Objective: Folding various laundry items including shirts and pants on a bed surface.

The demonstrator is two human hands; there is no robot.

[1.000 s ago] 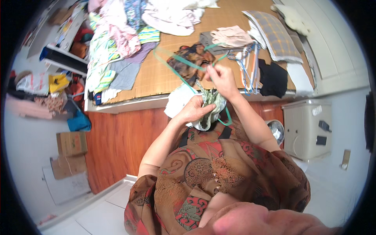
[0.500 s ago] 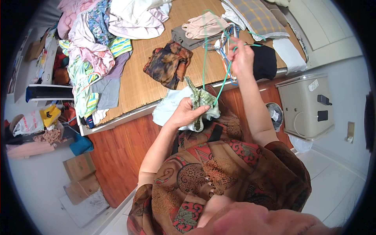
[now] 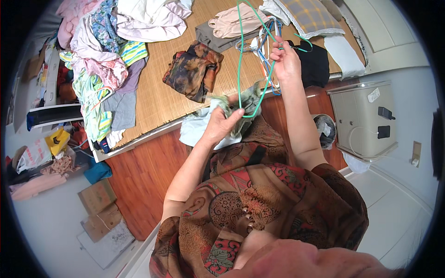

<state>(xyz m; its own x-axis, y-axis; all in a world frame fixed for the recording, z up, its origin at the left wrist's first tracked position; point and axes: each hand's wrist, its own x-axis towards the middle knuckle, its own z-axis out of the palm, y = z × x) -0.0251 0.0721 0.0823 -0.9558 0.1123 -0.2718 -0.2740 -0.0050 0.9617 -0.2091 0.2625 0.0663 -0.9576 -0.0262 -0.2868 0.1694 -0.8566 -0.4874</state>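
Observation:
Raised at the bed's edge, my right hand [image 3: 286,62] is closed around a green clothes hanger [image 3: 239,60] near its hook. The hanger's long loop stretches left, and its rounded lower end lies over the cloth beside my left thumb. My left hand [image 3: 221,124] grips a garment with a green patterned part [image 3: 249,98] bunched at the fingers, blurred by motion. A pale blue-white cloth [image 3: 192,129] hangs below that hand over my lap; whether it belongs to the same garment I cannot tell. The left fingers are partly hidden under the fabric.
On the bed mat [image 3: 153,88] lie a folded brown patterned garment [image 3: 192,69], a beige garment [image 3: 236,22], several hangers [image 3: 266,53] and a black cloth [image 3: 315,65]. A clothes heap [image 3: 99,69] covers the left side. A bin [image 3: 324,131] and a cabinet [image 3: 357,118] stand right.
The hanger's lower end, hidden in the cloth before, now shows on top of it near my left thumb. The green patterned fabric has shifted and spread. The whole view has turned slightly.

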